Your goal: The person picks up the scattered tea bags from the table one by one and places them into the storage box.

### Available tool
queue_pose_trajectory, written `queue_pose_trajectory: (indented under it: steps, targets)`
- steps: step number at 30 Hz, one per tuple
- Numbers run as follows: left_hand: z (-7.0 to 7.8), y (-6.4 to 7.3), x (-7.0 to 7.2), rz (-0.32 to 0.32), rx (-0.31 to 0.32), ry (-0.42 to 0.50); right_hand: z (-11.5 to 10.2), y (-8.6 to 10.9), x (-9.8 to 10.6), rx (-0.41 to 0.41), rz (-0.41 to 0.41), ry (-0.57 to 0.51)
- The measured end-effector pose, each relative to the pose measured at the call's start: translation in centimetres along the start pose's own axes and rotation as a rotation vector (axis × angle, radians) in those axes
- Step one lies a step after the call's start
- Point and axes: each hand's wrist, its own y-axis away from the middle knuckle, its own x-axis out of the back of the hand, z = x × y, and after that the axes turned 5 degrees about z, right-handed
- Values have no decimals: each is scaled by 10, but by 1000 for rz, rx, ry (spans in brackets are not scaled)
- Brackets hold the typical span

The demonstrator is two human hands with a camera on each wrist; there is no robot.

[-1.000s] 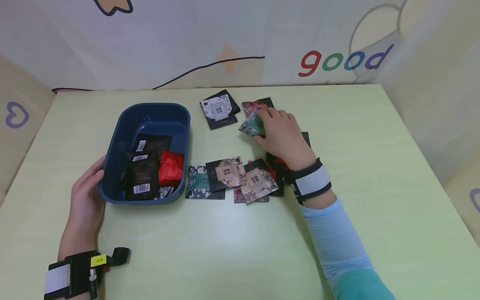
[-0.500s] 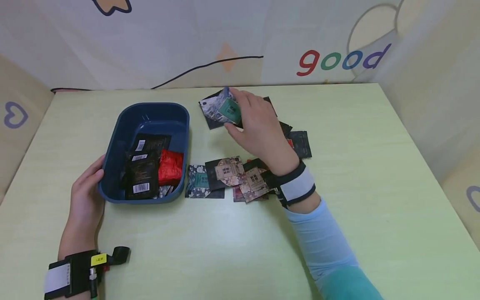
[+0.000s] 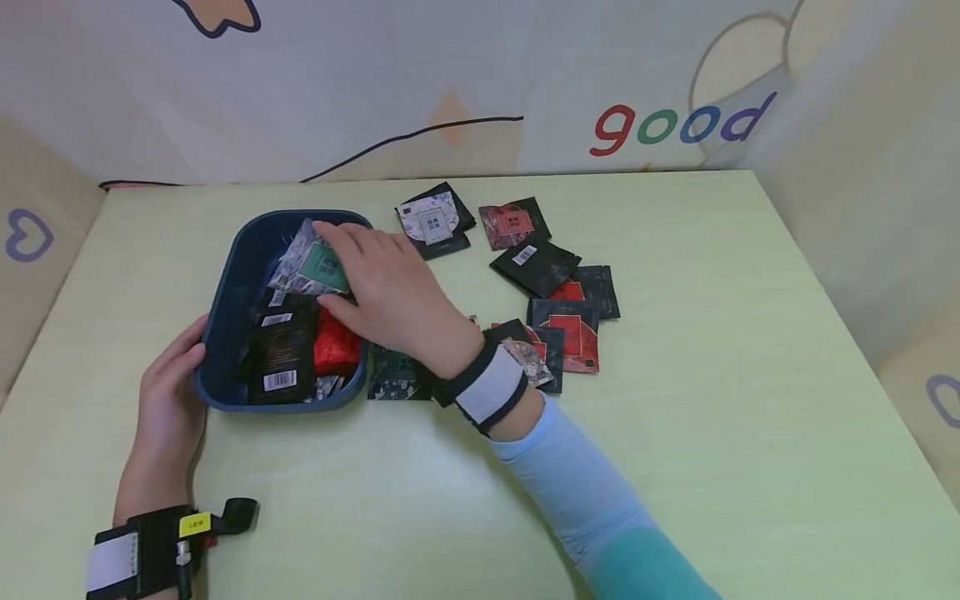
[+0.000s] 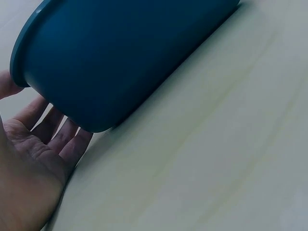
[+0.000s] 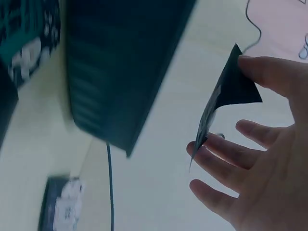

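- R hand (image 3: 393, 287) pinches a green-label pkt (image 3: 296, 267) btwn thumb & fingers, up over the inside of the blue bin (image 3: 238, 279).
- Per R wrist view, that pkt is tilted, bit bent, dark side partly showing; some fingers stand clear of it.
- L hand (image 3: 172, 375) has fingers fairly straight, touching the bin's outer wall at its L side; thumb up by the rim.
- Bin sits flat on the counter (image 3: 712, 467), L of the loose pkts.
- In bin: black pkts (image 3: 281, 358) w/ barcodes up, plus a crinkled red pkt (image 3: 335, 346) at R.
- Far side, R of bin: white-label pkt (image 3: 431, 221) on a dark one; next to it a pink-label pkt (image 3: 513, 222).
- Nearer: barcode-up black pkt (image 3: 538, 268), then red-label pkts (image 3: 577, 337), overlapping.
- Just R of bin: another green one (image 3: 392, 379), partly hidden by R hand/wrist.
- Both wrists strapped; R arm in a light-blue sleeve (image 3: 570, 483), teal higher up.
- Backdrop reads "good" (image 3: 682, 125).
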Motion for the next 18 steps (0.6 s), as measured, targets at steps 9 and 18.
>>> queue_pose_trajectory:
  steps: [9, 18]
  targets:
    - [-2, 1, 0, -18, -16, 10, -22, -5, -25, 106, -28, 27]
    - [-2, 3, -1, -13, -21, -1, -27, 1, -34, 152, -66, 49]
